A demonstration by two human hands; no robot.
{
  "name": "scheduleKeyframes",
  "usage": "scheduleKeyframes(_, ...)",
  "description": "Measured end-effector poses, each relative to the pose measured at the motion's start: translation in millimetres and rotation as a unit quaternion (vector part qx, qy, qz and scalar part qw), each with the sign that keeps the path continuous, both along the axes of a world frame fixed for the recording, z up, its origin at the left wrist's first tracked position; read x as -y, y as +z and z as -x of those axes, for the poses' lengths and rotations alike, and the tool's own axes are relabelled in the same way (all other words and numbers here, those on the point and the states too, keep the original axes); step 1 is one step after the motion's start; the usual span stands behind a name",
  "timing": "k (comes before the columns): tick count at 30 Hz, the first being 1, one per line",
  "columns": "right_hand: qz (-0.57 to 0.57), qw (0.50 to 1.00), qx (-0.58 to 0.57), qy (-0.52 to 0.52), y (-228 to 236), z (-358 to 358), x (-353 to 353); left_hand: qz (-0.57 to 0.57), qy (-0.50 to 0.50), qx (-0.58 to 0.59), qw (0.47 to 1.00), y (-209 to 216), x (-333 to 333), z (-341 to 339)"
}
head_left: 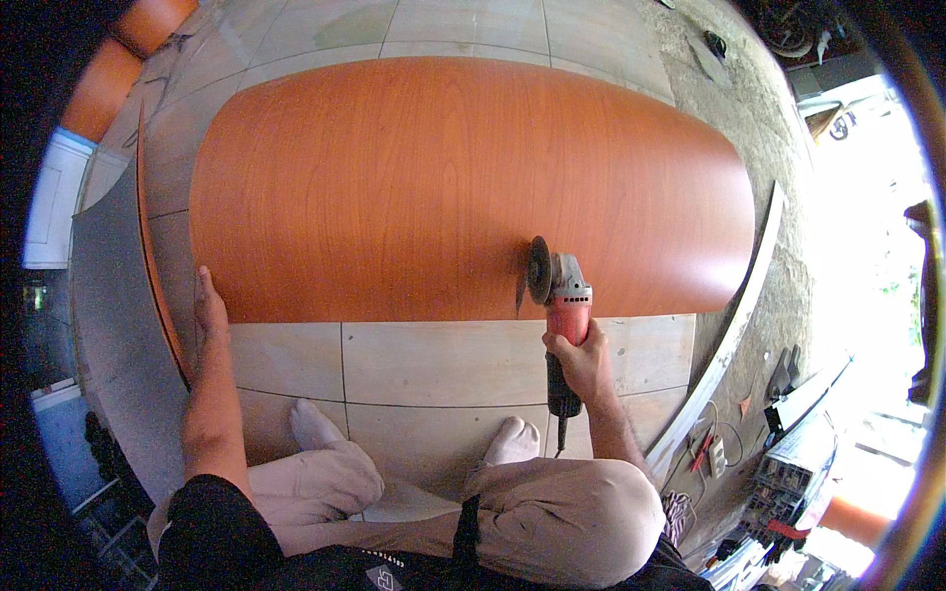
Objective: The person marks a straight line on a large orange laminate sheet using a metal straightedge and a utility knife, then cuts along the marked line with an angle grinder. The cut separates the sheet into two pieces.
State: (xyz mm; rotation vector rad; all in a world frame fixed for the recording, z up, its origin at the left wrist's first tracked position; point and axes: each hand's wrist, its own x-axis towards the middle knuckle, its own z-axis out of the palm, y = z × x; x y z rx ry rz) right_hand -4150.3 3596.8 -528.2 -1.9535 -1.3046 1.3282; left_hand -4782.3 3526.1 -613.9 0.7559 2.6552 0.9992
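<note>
A large wood-grain, orange-brown panel [424, 187] lies in front of me, its glossy face up. My right hand [583, 361] is wrapped round the body of a red and black angle grinder [569, 317]. The grinder's dark disc [539, 270] stands upright over the panel near its front edge. Left of the disc is a narrow dark mark; I cannot tell if it is a cut or a shadow. My left hand [211, 303] lies against the panel's left edge near the front corner, fingers stretched out along it. Some of its fingers are hidden.
A bent grey sheet [118, 325] with an orange-brown edge stands at the left. On the right lie a long pale strip [734, 325], a power socket with cords [717, 453] and a heap of tools [788, 483]. My feet rest on the tiled floor [424, 364] before the panel.
</note>
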Motion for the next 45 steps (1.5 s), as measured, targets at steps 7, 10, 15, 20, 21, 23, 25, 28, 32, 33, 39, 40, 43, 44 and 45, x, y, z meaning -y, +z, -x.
scheduleKeyframes(7,0.008,1.000,-0.028,-0.002,0.3,0.6,-7.8,-0.021,0.008,-0.037,0.999,-10.9,-14.6,9.8)
scheduleKeyframes(10,0.002,1.000,-0.030,-0.003,-2.1,0.7,-11.8,-0.009,0.048,-0.080,0.996,-4.2,-27.4,5.3)
scheduleKeyframes(15,-0.015,0.999,-0.035,0.016,-2.1,-0.8,-23.4,-0.111,0.037,-0.188,0.975,12.5,-80.7,-5.6)
scheduleKeyframes(20,-0.011,0.999,-0.044,0.017,7.6,-1.6,-36.3,-0.106,-0.157,-0.309,0.932,64.3,-152.0,-28.4)
scheduleKeyframes(21,-0.020,0.999,-0.033,0.025,9.3,-2.2,-38.6,-0.106,-0.201,-0.312,0.922,77.7,-170.5,-36.2)
scheduleKeyframes(23,-0.031,0.999,0.008,0.037,11.6,-2.2,-42.3,-0.091,-0.299,-0.360,0.879,103.2,-194.9,-54.3)
scheduleKeyframes(25,-0.026,0.999,-0.008,0.028,12.7,-1.7,-44.8,-0.043,-0.385,-0.369,0.845,120.3,-216.1,-76.2)
scheduleKeyframes(28,-0.013,0.999,-0.027,0.022,14.6,0.1,-47.3,0.042,-0.464,-0.313,0.827,130.5,-236.8,-105.2)
scheduleKeyframes(32,-0.005,0.999,-0.010,0.030,24.5,3.3,-47.8,0.143,-0.481,-0.246,0.829,116.1,-248.8,-117.3)
scheduleKeyframes(33,-0.006,1.000,0.000,0.026,27.3,5.4,-47.8,0.136,-0.476,-0.245,0.834,109.1,-248.5,-114.5)
scheduleKeyframes(39,0.010,1.000,0.002,-0.005,39.2,18.7,-50.8,0.113,-0.405,-0.207,0.883,70.1,-260.9,-77.8)
scheduleKeyframes(40,0.008,1.000,0.011,0.005,41.4,18.9,-53.1,0.113,-0.402,-0.198,0.887,65.8,-264.5,-74.6)
scheduleKeyframes(43,0.011,1.000,0.010,0.007,44.6,21.3,-52.5,0.119,-0.404,-0.182,0.888,56.9,-289.1,-71.1)
scheduleKeyframes(44,-0.003,1.000,0.023,0.015,43.8,19.7,-57.8,0.118,-0.398,-0.179,0.892,54.5,-299.9,-70.6)
scheduleKeyframes(45,-0.008,1.000,0.029,0.008,43.0,19.3,-58.3,0.116,-0.392,-0.175,0.895,50.7,-305.0,-70.0)
